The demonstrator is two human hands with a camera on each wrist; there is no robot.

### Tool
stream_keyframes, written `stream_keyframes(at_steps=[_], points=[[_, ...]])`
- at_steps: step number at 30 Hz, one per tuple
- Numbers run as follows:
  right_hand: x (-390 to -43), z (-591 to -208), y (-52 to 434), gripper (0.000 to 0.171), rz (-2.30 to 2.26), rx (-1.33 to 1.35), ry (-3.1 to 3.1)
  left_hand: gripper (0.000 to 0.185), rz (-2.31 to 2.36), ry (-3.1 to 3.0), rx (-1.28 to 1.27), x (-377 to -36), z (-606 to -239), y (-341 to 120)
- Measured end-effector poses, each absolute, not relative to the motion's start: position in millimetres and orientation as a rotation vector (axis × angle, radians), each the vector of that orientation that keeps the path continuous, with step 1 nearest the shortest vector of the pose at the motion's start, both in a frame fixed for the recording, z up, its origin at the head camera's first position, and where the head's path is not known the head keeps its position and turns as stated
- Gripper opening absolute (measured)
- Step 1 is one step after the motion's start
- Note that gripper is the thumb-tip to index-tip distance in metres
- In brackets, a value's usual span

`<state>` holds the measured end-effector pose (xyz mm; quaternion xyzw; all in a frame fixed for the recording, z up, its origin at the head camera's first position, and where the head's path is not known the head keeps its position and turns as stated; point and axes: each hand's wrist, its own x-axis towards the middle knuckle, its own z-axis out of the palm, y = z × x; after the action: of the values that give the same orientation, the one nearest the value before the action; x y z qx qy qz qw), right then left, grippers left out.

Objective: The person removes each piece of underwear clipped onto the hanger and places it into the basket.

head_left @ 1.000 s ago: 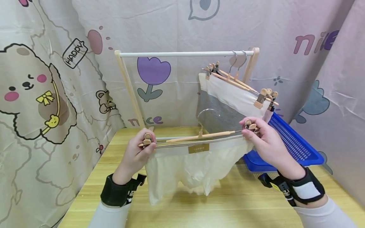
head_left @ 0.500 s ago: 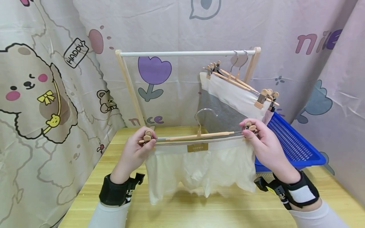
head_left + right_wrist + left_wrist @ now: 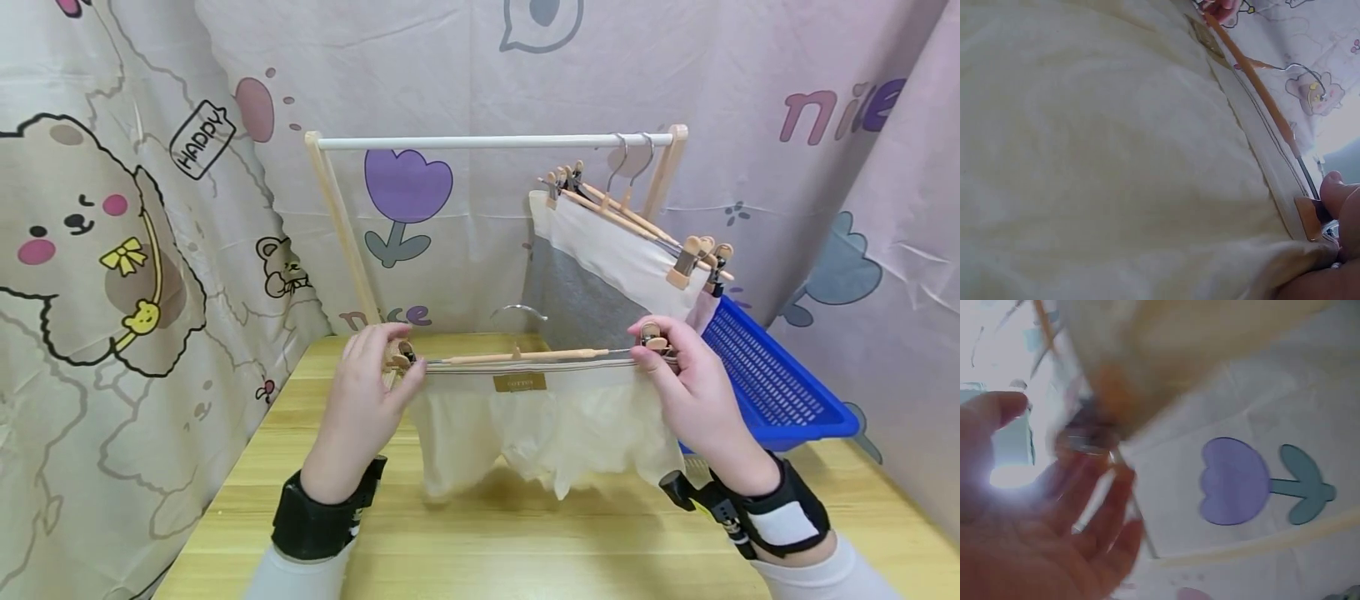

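Cream cotton shorts (image 3: 600,417) hang by their waistband from a clip hanger (image 3: 517,357) held up over the table in the head view. My right hand (image 3: 697,392) pinches the hanger's right clip (image 3: 1309,219), which bites the waistband edge in the right wrist view. My left hand (image 3: 363,408) is around the left clip (image 3: 403,354), its thumb spread away. In the left wrist view the fingers of that hand (image 3: 1094,531) lie loosely under the blurred clip, with the thumb well apart. The hanger's metal hook (image 3: 525,310) tilts away behind the waistband.
Behind stands a small rack with a white rail (image 3: 465,142). Two clip hangers hang at its right end, carrying white-and-grey garments (image 3: 600,258). A blue plastic basket (image 3: 780,375) sits at the right, past my right hand. Printed curtains (image 3: 480,75) surround the wooden table (image 3: 480,550).
My left hand has loosened from pinching the left clip, its thumb and fingers spreading. The hook has tipped backward and lower, and the shorts' left side has shifted slightly right. My right hand keeps its hold.
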<state>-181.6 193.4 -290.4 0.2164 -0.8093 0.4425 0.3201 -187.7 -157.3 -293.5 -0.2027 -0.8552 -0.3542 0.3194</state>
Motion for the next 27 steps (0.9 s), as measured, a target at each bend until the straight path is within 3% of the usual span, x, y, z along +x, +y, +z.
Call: stream_keyframes(at_steps=[11, 27], points=[[-181.8, -295.8, 184.4, 0.016, 1.092, 0.650, -2.066, 0.043, -0.795, -2.085, -0.757, -180.3, -297.9, -114.1], [-182.2, -296.3, 178.3, 0.024, 0.956, 0.757, -2.069, 0.028, -1.019, -2.215, -0.863, -185.5, -309.2, -87.9]])
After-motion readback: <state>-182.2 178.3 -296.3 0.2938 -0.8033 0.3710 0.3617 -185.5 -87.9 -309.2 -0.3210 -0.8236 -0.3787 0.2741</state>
